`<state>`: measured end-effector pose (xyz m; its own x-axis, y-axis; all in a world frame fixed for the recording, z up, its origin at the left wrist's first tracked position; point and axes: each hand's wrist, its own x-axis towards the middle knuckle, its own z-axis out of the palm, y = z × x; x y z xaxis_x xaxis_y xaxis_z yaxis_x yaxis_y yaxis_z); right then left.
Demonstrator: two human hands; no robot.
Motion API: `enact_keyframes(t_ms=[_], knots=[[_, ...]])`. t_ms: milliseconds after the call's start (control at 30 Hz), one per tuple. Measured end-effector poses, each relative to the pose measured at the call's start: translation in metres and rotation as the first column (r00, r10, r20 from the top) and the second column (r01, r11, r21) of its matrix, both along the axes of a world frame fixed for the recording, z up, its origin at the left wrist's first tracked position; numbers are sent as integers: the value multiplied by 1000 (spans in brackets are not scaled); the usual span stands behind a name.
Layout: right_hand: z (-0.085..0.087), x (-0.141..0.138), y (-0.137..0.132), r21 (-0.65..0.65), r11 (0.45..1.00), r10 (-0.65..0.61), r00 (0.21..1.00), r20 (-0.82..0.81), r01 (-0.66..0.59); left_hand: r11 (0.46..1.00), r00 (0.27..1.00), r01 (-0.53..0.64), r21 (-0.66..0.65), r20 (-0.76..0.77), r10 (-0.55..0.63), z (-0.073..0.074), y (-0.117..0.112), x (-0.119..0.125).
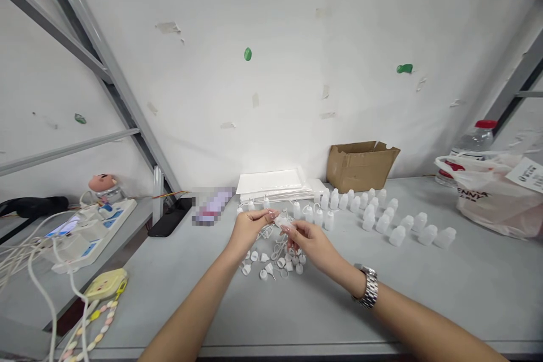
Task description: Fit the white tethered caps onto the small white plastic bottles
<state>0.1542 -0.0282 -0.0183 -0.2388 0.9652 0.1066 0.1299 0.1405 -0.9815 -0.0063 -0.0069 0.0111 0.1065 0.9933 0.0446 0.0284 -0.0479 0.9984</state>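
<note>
Over the middle of the table, my two hands come together at a small white plastic bottle (281, 220). My right hand (309, 242) grips it between thumb and fingers. The fingers of my left hand (253, 226) are pinched at its upper left end; what lies between those fingertips is too small to make out. Below the hands lies a loose pile of white caps (268, 267), some with thin tips, tangled with white cords (279, 243). Just behind stand several small bottles with caps and loops fitted (319, 216). To the right, several more translucent bottles (397, 235) stand in loose rows.
Flat white sheets or packets (271, 182) are stacked by the wall, beside an open cardboard box (360, 167). A plastic bag (496, 198) and a red-capped bottle (477, 138) stand far right. Leftward are a black phone (170, 218), a power strip (95, 237) with cables, and a beaded strap (102, 328).
</note>
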Motion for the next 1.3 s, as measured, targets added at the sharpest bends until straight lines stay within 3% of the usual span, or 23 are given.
enact_keyframes(t_ms=[167,400,500,700,833,1000,1300], knots=[[4,1,-2,-23,999,22,1000,-15,-22,1000,1000,-6,-8,10,6,2,0,0],[13,5,2,-280,951,62,971,-232,-128,1000,999,1,7,34,-2,-3,2,2],[9,5,4,-253,961,57,977,-203,-109,1000,1000,-8,26,1,8,-5,3,2],[3,3,4,-109,994,26,999,-48,-31,973,967,-92,213,-213,138,-13,1,2],[8,2,1,-269,960,16,973,-231,-79,944,949,-77,319,-266,167,-13,-1,3],[10,2,-1,-369,895,36,865,-501,-252,978,991,-65,198,-104,87,-6,-4,7],[6,-1,-4,-266,926,87,839,-537,-266,986,978,-163,45,137,156,-7,-6,9]])
